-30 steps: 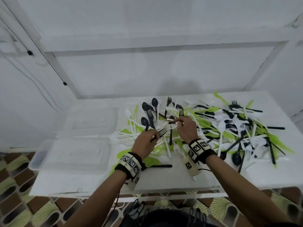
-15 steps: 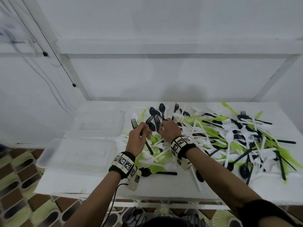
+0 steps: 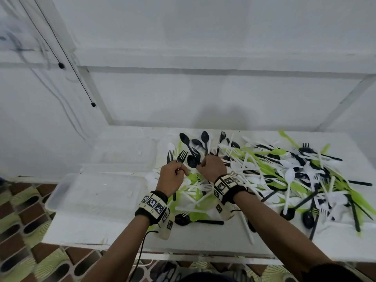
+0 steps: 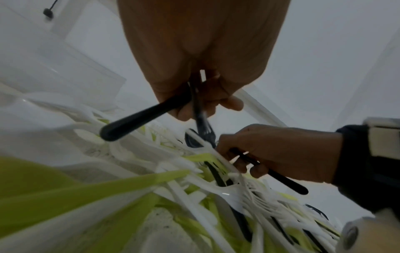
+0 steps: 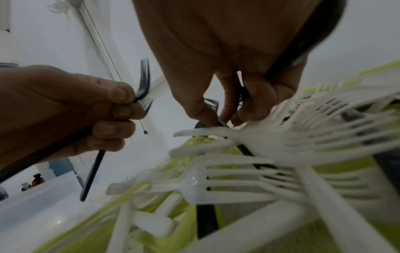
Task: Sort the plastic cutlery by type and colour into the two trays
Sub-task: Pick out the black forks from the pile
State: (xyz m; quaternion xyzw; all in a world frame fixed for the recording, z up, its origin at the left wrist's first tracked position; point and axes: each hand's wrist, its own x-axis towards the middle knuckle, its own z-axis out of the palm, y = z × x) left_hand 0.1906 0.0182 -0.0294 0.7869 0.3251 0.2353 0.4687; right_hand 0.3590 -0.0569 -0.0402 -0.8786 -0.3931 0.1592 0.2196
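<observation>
Forks of black plastic (image 3: 181, 155) are gathered in the left hand (image 3: 172, 178), whose fingers are curled round their handles, so that tines stand up and out of the fist and handles trail below it; the bunch is presumably kept like this so that one type and colour can be carried over together rather than singly. The right hand (image 3: 211, 167) is lowered at the near-left edge of the pile of cutlery (image 3: 264, 171), just beside the left hand; its fingertips (image 5: 207, 114) are pinched on another black piece (image 4: 270, 172), whose handle runs out under the palm, though whether it is a fork or a spoon cannot be told. White forks (image 5: 227, 184) and green pieces lie tangled across it, which is judged to be why it is taken at one end and drawn out. The two clear trays (image 3: 97, 192) sit on the table (image 3: 203, 239) to the left of the pile, one behind the other, within reach of the left hand; little or nothing is seen in them, so sorting is judged barely begun.
</observation>
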